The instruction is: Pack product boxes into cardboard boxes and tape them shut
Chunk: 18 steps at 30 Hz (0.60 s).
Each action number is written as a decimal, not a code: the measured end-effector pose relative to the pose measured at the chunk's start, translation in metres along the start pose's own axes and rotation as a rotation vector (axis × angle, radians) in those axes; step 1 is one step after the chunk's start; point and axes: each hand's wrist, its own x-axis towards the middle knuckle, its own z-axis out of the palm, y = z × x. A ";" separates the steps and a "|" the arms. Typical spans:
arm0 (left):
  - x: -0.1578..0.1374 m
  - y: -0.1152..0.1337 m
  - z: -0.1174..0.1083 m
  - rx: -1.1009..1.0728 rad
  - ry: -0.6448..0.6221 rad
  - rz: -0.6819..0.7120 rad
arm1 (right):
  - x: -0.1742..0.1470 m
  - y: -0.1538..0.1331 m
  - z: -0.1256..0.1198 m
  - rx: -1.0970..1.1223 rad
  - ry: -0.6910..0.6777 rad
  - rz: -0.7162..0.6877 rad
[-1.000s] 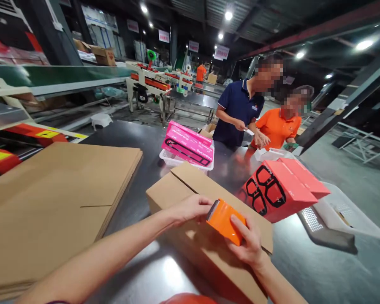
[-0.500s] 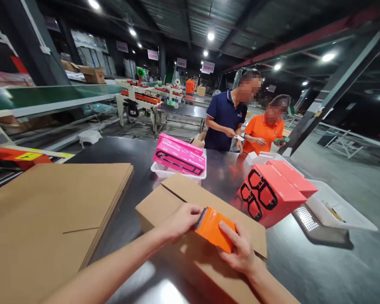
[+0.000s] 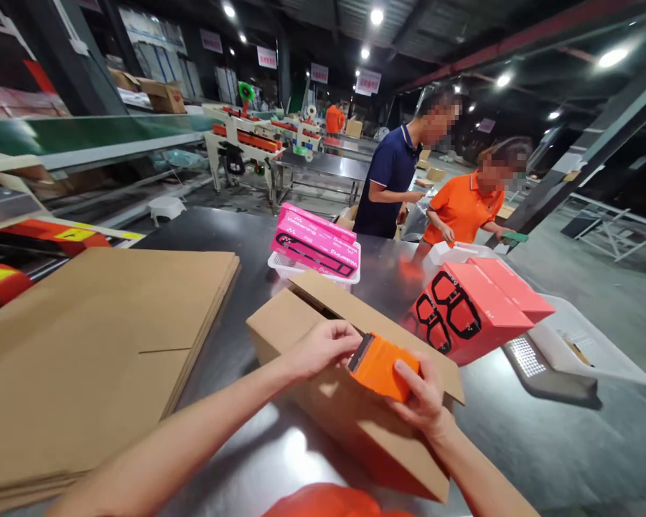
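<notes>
My right hand [image 3: 423, 398] is wrapped round an orange tape dispenser [image 3: 385, 366] with a dark toothed edge at its left end. At that edge the fingers of my left hand [image 3: 328, 348] are pinched together; what they hold, if anything, is too small to make out. Both hands are over a brown cardboard box [image 3: 349, 424] standing on the metal table [image 3: 204, 380]. The box's far flap [image 3: 377, 330] is slightly raised, leaving a dark gap along the top.
Flattened cardboard sheets [image 3: 102, 345] are stacked at left. Behind the box, pink boxes [image 3: 317, 240] sit in a white basket [image 3: 283, 266]. Red boxes [image 3: 479, 309] and a white tray [image 3: 614, 352] stand at right. Two co-workers [image 3: 392, 172] are across the table.
The view has shifted, and the box's far flap stands higher with a wider gap. Both hands stay at the tape dispenser. The co-worker in orange has moved a green object outward.
</notes>
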 end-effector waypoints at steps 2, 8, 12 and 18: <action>0.000 0.002 0.001 -0.010 0.003 0.009 | 0.001 0.001 -0.001 -0.031 -0.016 -0.008; -0.002 0.018 0.001 0.023 -0.064 -0.025 | -0.001 0.003 -0.001 -0.090 0.003 -0.044; -0.003 0.026 0.005 0.136 -0.076 0.075 | 0.001 0.004 -0.004 -0.120 0.047 -0.122; -0.009 0.036 0.014 0.564 0.062 0.491 | -0.004 -0.003 -0.009 -0.113 0.161 -0.074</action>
